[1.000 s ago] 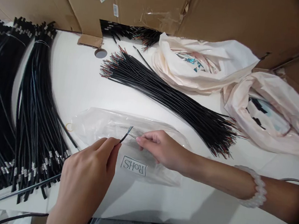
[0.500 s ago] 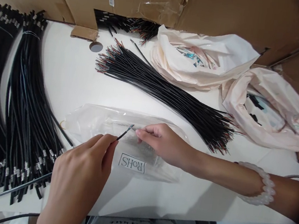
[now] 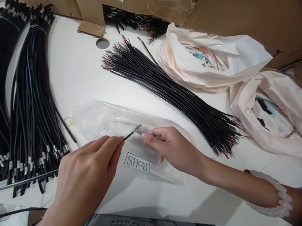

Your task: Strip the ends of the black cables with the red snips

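Observation:
My left hand point(image 3: 89, 167) is closed around a black cable point(image 3: 128, 136), whose stripped end sticks up past the thumb and fingertip. Thin wires point(image 3: 137, 128) fan out at that end. Just to the right, my right hand point(image 3: 167, 144) pinches a thin silvery piece point(image 3: 139, 132) between thumb and forefinger, its tip touching or very near the wires. Whether it is a strand of the cable or a separate part I cannot tell. Below both hands lies a clear plastic bag point(image 3: 92, 117) marked RoHS, with small shiny bits inside.
A loose bundle of black cables point(image 3: 170, 93) with stripped ends lies behind the bag. Tied cable bundles point(image 3: 32, 94) with silvery ferrules are at left. Two white plastic bags point(image 3: 253, 59) holding scraps stand at right. Cardboard boxes point(image 3: 234, 13) line the back.
The whole view has shifted slightly, so most things appear a little further right. The fine wires at the cable tip look more spread. Both hands keep their pinch.

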Action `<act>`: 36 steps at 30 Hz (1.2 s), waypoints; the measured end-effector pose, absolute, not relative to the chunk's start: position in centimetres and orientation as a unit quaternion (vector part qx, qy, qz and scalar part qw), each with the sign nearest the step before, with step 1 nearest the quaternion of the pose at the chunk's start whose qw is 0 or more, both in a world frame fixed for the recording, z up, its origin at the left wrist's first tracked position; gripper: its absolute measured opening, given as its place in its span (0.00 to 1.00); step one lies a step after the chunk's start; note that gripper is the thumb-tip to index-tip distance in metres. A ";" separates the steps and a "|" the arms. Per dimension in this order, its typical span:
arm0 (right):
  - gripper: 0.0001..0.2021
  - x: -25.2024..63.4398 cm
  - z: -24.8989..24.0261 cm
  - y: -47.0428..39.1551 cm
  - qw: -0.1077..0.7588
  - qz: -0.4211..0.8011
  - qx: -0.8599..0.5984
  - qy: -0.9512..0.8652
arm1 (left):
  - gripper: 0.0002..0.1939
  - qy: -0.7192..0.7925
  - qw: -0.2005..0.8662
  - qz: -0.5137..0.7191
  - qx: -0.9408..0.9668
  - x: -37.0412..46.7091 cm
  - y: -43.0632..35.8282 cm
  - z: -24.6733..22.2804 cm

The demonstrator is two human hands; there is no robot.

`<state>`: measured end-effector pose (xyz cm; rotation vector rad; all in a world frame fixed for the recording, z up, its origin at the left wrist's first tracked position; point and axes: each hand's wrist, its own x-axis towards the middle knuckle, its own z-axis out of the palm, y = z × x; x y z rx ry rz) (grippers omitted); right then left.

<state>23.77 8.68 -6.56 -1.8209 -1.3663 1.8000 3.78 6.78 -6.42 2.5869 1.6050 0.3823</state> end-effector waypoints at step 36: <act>0.21 23.4 -6.9 7.3 0.188 0.532 -0.612 -0.555 | 0.02 0.565 0.029 0.135 0.814 4.3 6.6 -6.8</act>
